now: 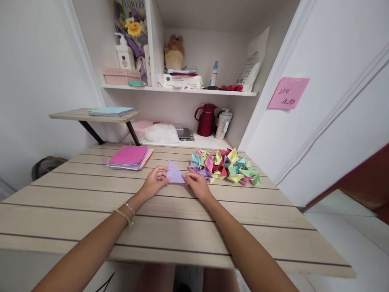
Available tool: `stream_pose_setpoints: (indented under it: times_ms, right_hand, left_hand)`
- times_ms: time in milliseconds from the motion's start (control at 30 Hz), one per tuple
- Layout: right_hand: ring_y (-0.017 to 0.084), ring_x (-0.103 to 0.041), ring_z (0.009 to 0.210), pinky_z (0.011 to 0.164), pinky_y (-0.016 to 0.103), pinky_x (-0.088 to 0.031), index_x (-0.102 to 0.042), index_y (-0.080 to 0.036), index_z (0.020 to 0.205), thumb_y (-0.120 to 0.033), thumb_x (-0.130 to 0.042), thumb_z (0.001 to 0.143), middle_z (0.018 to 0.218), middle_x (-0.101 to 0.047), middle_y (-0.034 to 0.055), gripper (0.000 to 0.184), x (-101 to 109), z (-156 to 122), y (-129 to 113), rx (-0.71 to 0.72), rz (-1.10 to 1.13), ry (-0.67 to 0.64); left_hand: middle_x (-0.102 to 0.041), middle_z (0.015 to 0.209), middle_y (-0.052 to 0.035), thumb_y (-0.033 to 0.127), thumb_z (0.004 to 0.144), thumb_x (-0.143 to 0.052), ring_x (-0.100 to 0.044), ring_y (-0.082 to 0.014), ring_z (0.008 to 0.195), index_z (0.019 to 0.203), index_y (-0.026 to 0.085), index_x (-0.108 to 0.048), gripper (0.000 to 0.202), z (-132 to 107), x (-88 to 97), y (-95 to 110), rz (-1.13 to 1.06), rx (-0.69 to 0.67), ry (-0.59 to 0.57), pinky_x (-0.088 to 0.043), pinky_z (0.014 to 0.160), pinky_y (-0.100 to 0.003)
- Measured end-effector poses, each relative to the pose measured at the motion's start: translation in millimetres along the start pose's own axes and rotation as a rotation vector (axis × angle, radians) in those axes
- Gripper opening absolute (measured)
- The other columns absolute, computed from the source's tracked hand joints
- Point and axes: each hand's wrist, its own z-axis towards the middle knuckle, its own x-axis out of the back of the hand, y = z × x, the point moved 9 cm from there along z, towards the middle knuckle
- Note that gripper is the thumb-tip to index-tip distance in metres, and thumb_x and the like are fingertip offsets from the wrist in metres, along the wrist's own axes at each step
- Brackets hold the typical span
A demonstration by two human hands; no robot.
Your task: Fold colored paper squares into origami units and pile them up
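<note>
A lilac paper sheet [174,173], partly folded into a pointed shape, lies on the wooden table [91,202]. My left hand [155,180] pinches its left edge with curled fingers. My right hand [196,183] presses and grips its right lower corner. To the left of the hands lies a stack of coloured paper sheets [129,157] with a magenta one on top. To the right sits a heap of several folded paper pieces [226,165] in pink, yellow, green and blue.
A small raised shelf [91,114] holds pale blue sheets at the back left. Behind the table stand a red jug [206,119], a pale cup [224,123] and a plastic bag [162,133]. A pink note [288,93] sticks to the right wall.
</note>
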Motion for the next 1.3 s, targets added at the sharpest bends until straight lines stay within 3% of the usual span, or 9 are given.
stream_pose_setpoints:
  times_ms: [267,500,700,967,1133,1300]
  right_hand:
    - [0.014,-0.053,0.056,0.055,0.025,-0.04,-0.072,-0.016,0.072,-0.044,-0.068,0.064,0.063,-0.065,0.0009,0.03,5.3,-0.1,-0.4,-0.032,-0.051,0.011]
    - [0.019,-0.06,0.071,0.07,0.029,-0.046,-0.072,-0.017,0.067,-0.039,-0.075,0.054,0.073,-0.07,0.0053,0.026,4.0,-1.8,-2.2,-0.056,0.061,0.035]
    - [0.015,-0.057,0.059,0.061,0.028,-0.045,-0.068,-0.017,0.06,-0.041,-0.076,0.055,0.062,-0.066,0.003,0.026,-3.9,-4.2,8.3,-0.175,0.22,0.008]
    - [0.009,-0.053,0.054,0.056,0.023,-0.043,-0.07,-0.016,0.072,-0.043,-0.074,0.059,0.064,-0.065,0.0018,0.031,-11.8,-7.0,16.8,-0.3,0.288,-0.099]
    - [0.008,-0.052,0.054,0.056,0.022,-0.041,-0.071,-0.016,0.079,-0.04,-0.075,0.059,0.065,-0.065,0.0003,0.031,-16.9,-7.2,18.6,-0.292,0.273,-0.158]
    - [0.007,-0.046,0.049,0.051,0.021,-0.035,-0.07,-0.015,0.08,-0.045,-0.072,0.061,0.058,-0.06,-0.002,0.036,-18.9,-8.5,15.0,-0.27,0.244,-0.19]
  left_hand:
    - [-0.058,0.076,0.001,0.028,0.067,-0.069,-0.054,-0.0077,0.057,0.098,0.019,-0.047,0.039,-2.4,-5.3,-0.7,0.013,0.019,-0.045,-0.042,0.054,-0.02]
    - [-0.06,0.077,-0.0001,0.023,0.061,-0.074,-0.056,-0.0092,0.065,0.104,0.017,-0.048,0.051,-0.7,-5.7,-4.9,0.014,0.002,-0.069,-0.044,0.061,-0.022]
    - [-0.062,0.068,-0.0025,0.03,0.062,-0.072,-0.056,-0.0119,0.061,0.072,0.013,-0.059,0.024,0.0,-6.4,-6.8,0.062,0.009,-0.1,-0.046,0.06,-0.025]
    - [-0.066,0.072,-0.005,0.029,0.061,-0.073,-0.059,-0.0143,0.063,0.081,0.012,-0.065,0.028,1.4,0.6,-13.2,0.09,0.014,-0.072,-0.047,0.06,-0.026]
    - [-0.067,0.074,-0.0053,0.031,0.061,-0.072,-0.059,-0.0141,0.062,0.083,0.012,-0.065,0.029,1.5,1.2,-11.4,0.11,0.024,-0.068,-0.046,0.057,-0.025]
    - [-0.064,0.066,-0.0026,0.031,0.062,-0.072,-0.058,-0.0124,0.058,0.074,0.013,-0.062,0.023,1.0,0.6,-10.7,0.131,0.031,-0.07,-0.044,0.052,-0.022]
